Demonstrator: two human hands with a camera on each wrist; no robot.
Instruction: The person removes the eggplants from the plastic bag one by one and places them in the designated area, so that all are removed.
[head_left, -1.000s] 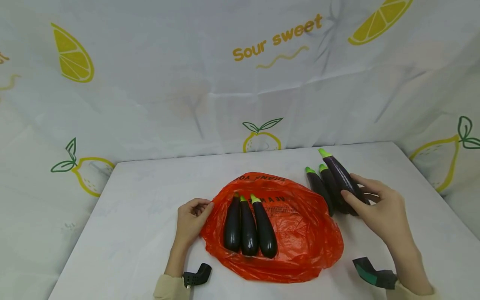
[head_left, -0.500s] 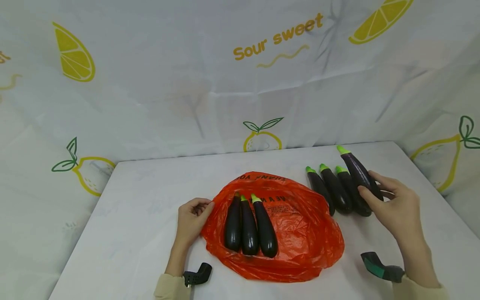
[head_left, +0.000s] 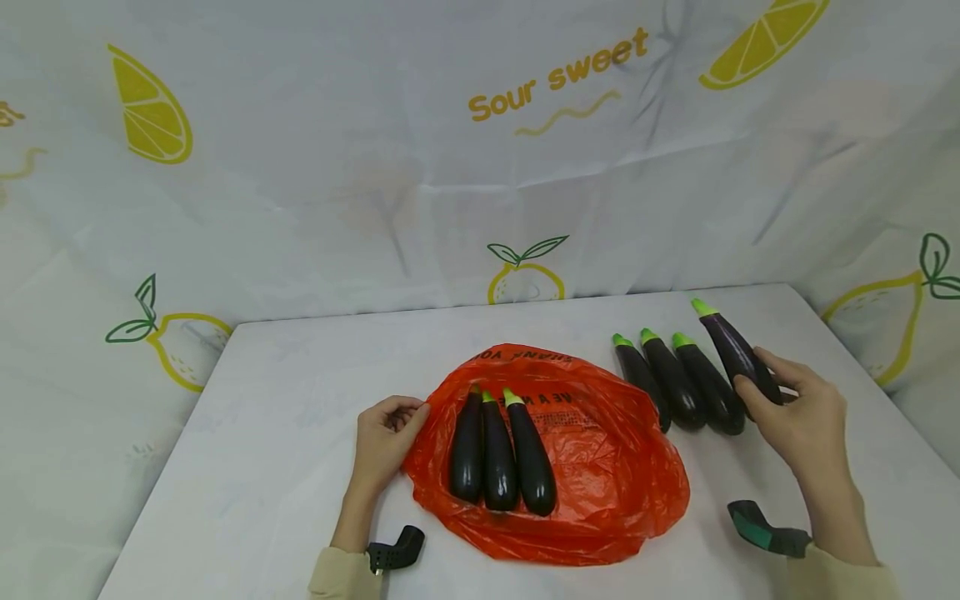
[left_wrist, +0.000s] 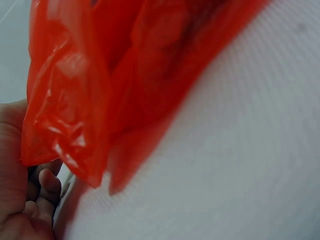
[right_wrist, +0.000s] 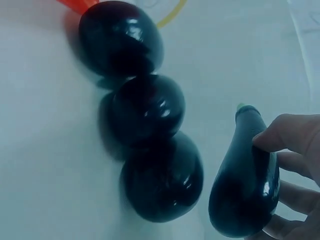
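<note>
My left hand (head_left: 385, 440) pinches the left rim of a red plastic bag (head_left: 600, 492), which lies spread with its mouth open. Inside the bag, three eggplants (head_left: 500, 462) with green caps lie side by side. My right hand (head_left: 804, 412) grips another eggplant (head_left: 735, 350) between thumb and fingers, its green cap pointing away. Just left of it, three more eggplants (head_left: 671, 379) rest in a row, the leftmost beside the bag's edge. In the right wrist view, a gap separates the held eggplant (right_wrist: 247, 180) from that row.
A white table (head_left: 277, 375) carries everything, and its far edge meets a white cloth backdrop (head_left: 315, 167) printed with lemons. Black wrist cameras sit on both wrists, the left one (head_left: 396, 548) close to the bag's near left side.
My right hand has moved right with the eggplant, away from over the row, and has dipped slightly since half a second ago. The left hand and the bag stay put.
</note>
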